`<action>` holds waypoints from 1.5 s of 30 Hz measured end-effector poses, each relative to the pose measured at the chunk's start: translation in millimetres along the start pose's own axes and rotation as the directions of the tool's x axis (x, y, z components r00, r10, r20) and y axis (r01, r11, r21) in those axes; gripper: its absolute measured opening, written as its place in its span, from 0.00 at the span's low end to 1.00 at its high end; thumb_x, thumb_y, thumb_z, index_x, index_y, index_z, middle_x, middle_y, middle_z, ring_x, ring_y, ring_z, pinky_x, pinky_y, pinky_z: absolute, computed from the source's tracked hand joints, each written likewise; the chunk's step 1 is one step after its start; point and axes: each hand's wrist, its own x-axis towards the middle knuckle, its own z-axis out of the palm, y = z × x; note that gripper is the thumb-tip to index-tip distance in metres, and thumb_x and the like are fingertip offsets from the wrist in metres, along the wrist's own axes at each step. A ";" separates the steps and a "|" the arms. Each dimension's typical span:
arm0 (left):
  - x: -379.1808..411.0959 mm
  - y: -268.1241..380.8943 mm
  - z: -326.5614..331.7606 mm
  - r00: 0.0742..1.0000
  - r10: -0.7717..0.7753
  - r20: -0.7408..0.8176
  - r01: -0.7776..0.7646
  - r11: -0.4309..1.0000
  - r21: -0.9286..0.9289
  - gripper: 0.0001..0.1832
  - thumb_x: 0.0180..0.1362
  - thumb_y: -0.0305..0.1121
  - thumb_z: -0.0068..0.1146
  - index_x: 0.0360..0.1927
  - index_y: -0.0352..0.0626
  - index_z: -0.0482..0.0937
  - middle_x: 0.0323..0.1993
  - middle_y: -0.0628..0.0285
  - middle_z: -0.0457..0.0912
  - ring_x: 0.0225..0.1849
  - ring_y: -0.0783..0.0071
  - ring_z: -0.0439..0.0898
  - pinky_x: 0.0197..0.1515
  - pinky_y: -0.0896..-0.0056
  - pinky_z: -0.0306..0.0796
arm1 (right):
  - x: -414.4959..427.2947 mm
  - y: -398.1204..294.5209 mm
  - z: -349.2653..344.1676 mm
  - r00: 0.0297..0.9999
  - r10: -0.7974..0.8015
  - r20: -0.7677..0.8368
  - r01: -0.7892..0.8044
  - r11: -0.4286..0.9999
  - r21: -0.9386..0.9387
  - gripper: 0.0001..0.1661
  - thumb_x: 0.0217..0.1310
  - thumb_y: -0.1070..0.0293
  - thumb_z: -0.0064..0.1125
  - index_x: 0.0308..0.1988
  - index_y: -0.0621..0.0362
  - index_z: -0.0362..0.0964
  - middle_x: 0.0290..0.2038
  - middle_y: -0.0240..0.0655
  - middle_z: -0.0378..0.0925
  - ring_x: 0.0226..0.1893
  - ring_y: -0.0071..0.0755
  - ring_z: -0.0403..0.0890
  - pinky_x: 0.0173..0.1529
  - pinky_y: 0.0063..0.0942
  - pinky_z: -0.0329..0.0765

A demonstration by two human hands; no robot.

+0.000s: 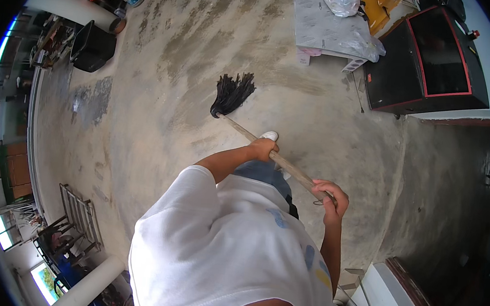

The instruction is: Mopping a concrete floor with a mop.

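Observation:
A mop with a wooden handle (292,168) slants across the front of my body. Its dark string head (232,93) lies spread on the concrete floor (176,134), ahead and slightly left of my feet. Partway down the handle, my left hand (264,149) wraps around the wood. Close to the upper end, my right hand (332,198) grips it, and a small wire loop (318,202) hangs there. One white shoe (269,135) shows just beyond my left hand.
A table with a grey cover (321,28) stands ahead on the right, beside a black cabinet with red trim (409,75). To the left are a black bin (93,48) and a metal-framed cart (80,217). Darker wet-looking streaks (203,31) mark the floor ahead.

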 end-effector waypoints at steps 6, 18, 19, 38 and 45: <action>-21.1 -3.7 -13.8 0.969 -0.221 0.108 0.209 0.972 0.107 0.12 0.39 0.27 0.52 0.31 0.49 0.79 0.33 0.54 0.79 0.40 0.56 0.77 0.42 0.60 0.70 | -3.1 36.2 -9.4 0.984 0.178 -0.009 -0.169 0.948 0.271 0.15 0.47 0.72 0.41 0.35 0.69 0.67 0.31 0.46 0.76 0.41 0.46 0.76 0.52 0.38 0.68; 84.9 154.7 -23.7 0.973 0.216 -0.083 -0.216 0.976 0.000 0.08 0.36 0.31 0.54 0.24 0.45 0.78 0.23 0.54 0.78 0.32 0.52 0.78 0.33 0.55 0.70 | 0.6 23.6 -200.4 0.873 0.143 -0.466 0.044 0.929 0.368 0.12 0.54 0.62 0.38 0.30 0.58 0.64 0.23 0.39 0.70 0.32 0.42 0.74 0.53 0.47 0.66; 90.4 181.7 -29.8 0.954 0.288 -0.078 -0.289 0.957 0.002 0.08 0.37 0.33 0.55 0.24 0.45 0.78 0.23 0.54 0.78 0.31 0.53 0.78 0.33 0.55 0.70 | -5.2 9.7 -223.5 0.858 0.112 -0.501 0.088 0.929 0.359 0.12 0.55 0.62 0.38 0.28 0.57 0.63 0.21 0.37 0.68 0.31 0.39 0.72 0.54 0.48 0.65; 300.3 327.1 25.0 0.840 0.370 -0.397 -0.447 0.886 -0.120 0.16 0.31 0.27 0.59 0.31 0.43 0.79 0.27 0.54 0.78 0.36 0.52 0.77 0.37 0.56 0.69 | 49.8 -106.3 -353.7 0.978 -0.198 0.070 0.209 0.891 -0.404 0.21 0.55 0.57 0.50 0.27 0.68 0.64 0.25 0.47 0.74 0.31 0.47 0.76 0.41 0.42 0.74; 249.7 236.9 11.8 0.929 0.148 -0.339 -0.201 0.971 -0.128 0.12 0.37 0.32 0.59 0.31 0.46 0.79 0.31 0.54 0.79 0.38 0.55 0.77 0.39 0.58 0.69 | 77.7 -47.2 -296.7 0.977 -0.132 0.168 0.174 0.950 -0.261 0.21 0.56 0.58 0.50 0.26 0.69 0.68 0.27 0.48 0.76 0.35 0.50 0.78 0.44 0.42 0.73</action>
